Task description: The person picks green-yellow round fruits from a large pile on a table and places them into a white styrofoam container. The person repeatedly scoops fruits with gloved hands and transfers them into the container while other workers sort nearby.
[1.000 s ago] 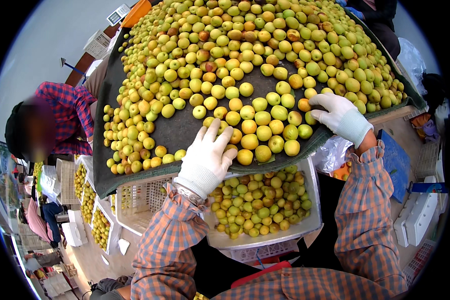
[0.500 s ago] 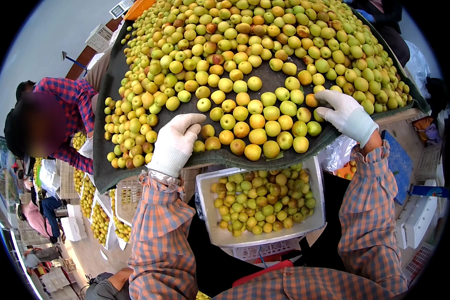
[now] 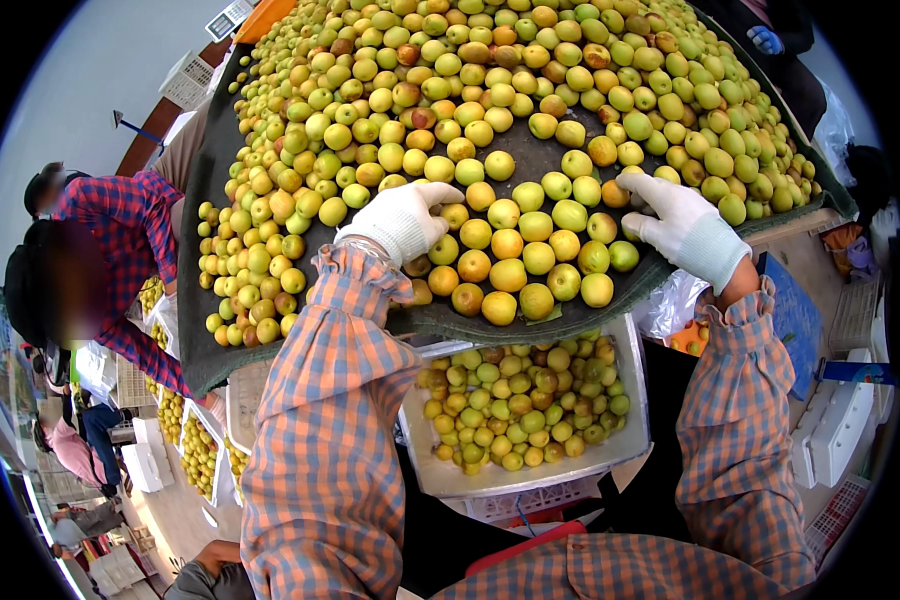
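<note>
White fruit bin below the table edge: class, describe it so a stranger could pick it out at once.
Find the large dark-covered table heaped with yellow-green fruit. Just below its near edge, between the two orange-and-blue checked sleeves, is a white bin partly filled with similar fruit. Unlike the fruit-filled bins on the left, it sits near the picture's middle.

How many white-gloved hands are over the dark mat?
2: the left hand, left of the loose front fruit, and the right hand, on their right. Others could be hidden.
</note>
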{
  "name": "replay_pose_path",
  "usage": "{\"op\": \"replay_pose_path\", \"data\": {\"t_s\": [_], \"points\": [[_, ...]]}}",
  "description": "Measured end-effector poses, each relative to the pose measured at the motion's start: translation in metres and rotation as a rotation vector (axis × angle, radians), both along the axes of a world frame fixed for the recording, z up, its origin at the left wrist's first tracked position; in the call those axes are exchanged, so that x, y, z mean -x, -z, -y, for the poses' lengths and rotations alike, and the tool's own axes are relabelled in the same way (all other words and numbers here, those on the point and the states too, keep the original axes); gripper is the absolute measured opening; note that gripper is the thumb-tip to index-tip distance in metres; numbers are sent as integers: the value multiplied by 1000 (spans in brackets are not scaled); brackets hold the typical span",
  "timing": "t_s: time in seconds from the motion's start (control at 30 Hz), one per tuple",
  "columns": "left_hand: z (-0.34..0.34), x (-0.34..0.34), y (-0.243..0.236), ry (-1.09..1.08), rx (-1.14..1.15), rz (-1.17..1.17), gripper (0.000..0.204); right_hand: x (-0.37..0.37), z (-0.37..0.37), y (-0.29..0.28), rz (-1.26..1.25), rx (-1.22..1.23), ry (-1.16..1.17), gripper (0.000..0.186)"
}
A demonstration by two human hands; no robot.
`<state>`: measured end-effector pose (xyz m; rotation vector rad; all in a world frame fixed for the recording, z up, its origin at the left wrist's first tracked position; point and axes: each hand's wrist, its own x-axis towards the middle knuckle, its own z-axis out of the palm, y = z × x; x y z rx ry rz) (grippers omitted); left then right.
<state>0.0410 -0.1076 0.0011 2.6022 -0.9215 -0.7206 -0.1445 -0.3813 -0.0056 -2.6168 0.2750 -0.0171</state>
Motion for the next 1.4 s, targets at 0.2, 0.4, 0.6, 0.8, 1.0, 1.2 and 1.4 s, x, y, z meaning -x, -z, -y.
{"op": "replay_pose_path", "data": {"t_s": [0.2, 0.4, 0.6, 0.8, 1.0, 1.2, 1.4], "points": [[-10, -9, 12, -32, 31, 11, 35, 0, 1, 4, -7, 65, -7, 42], [-14, -3, 24, -176, 130, 201, 25, -1, -2, 17, 130, 111, -2, 43], [-67, 1, 25, -327, 229, 307, 29, -15, -10, 15, 38, 18, -35, 44], [-64, 20, 10, -398, 328, -457, 68, -27, -22, 14, 29, -54, -129, 45], [-14, 35, 4, -358, 444, -670, 60, -34, -30, 20, -20, -212, -118, 49], [-2, 28, 22, -375, 634, -1043, 57, -35, -48, 11, -155, -564, -242, 43], [8, 38, 23, -160, 622, -1157, 62, -28, -56, 13, -234, -785, -227, 44]]}}
